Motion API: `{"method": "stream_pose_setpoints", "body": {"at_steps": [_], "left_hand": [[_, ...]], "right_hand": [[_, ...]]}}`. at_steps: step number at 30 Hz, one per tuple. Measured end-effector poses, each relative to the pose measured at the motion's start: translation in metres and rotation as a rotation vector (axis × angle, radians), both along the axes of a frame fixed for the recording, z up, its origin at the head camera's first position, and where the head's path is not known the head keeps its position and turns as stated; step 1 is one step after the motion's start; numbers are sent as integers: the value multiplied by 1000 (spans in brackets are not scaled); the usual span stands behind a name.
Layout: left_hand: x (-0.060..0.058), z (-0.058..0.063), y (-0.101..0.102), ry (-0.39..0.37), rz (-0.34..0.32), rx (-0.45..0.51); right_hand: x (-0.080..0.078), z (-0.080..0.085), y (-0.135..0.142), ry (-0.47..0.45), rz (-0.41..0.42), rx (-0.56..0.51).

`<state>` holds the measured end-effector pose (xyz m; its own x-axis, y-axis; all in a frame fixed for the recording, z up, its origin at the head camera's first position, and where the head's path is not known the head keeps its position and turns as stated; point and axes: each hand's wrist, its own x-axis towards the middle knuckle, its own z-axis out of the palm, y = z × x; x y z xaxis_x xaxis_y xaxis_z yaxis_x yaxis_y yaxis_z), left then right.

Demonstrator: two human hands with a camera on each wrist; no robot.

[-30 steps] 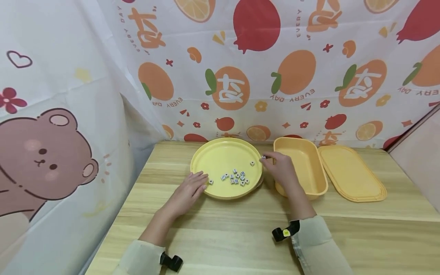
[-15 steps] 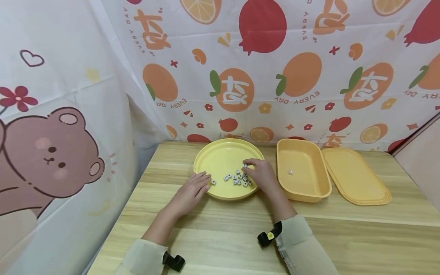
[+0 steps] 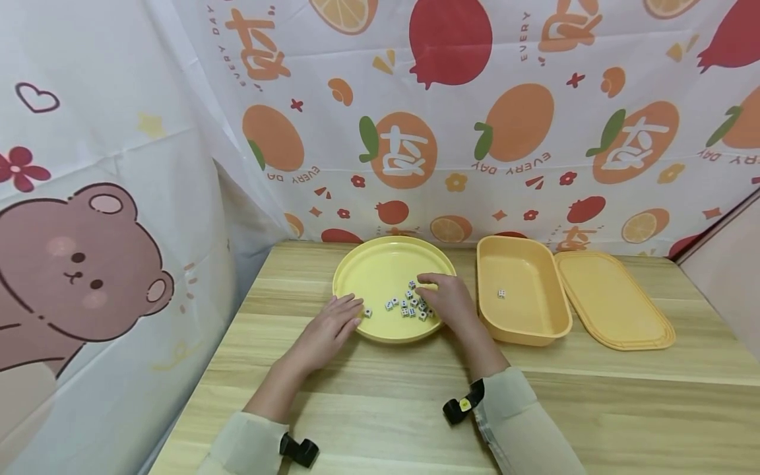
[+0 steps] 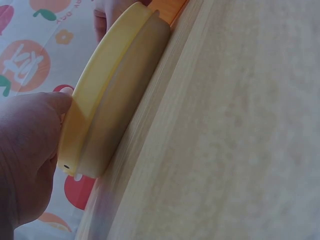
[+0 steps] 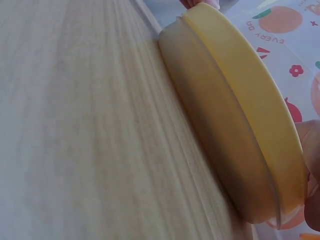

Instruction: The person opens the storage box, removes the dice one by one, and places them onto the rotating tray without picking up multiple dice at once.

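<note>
My left hand (image 3: 328,330) rests with extended fingers on the left front rim of a round yellow tray (image 3: 374,264). One die (image 3: 368,313) lies just beside its fingertips. Over the tray's right side is my right hand (image 3: 449,302), its thumb and index finger parted. A white die (image 3: 412,284) with dark pips sits just left of those fingertips. Several more dice (image 3: 404,304) are clustered below it, partly hidden by the hand. The left wrist view shows the left hand (image 4: 30,145) at the tray's edge (image 4: 95,95); the right wrist view shows the right hand (image 5: 311,165) at the opposite edge.
To the right of the tray stands a deep orange-yellow box (image 3: 537,338) with one die (image 3: 501,294) on its floor. A matching flat lid (image 3: 617,300) lies beside it. Printed cloth (image 3: 451,132) hangs behind the wooden table (image 3: 380,402).
My right hand, pinching a die near the tray's right rim, moved left over the tray. The die between its fingers now lies left of the fingertips. The left hand has stayed put.
</note>
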<state>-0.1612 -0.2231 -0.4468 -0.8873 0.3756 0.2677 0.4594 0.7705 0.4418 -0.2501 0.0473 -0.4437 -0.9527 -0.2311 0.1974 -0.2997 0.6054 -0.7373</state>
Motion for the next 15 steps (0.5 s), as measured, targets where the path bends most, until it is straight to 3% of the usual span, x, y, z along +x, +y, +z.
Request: {"method": "stream_pose_setpoints", "body": {"at_steps": [9, 15], "left_hand": [[4, -1, 1, -6, 0, -5], [5, 0, 1, -10, 6, -10]], "right_hand": [[4, 10, 11, 62, 11, 5], [2, 32, 39, 69, -88, -74]]}}
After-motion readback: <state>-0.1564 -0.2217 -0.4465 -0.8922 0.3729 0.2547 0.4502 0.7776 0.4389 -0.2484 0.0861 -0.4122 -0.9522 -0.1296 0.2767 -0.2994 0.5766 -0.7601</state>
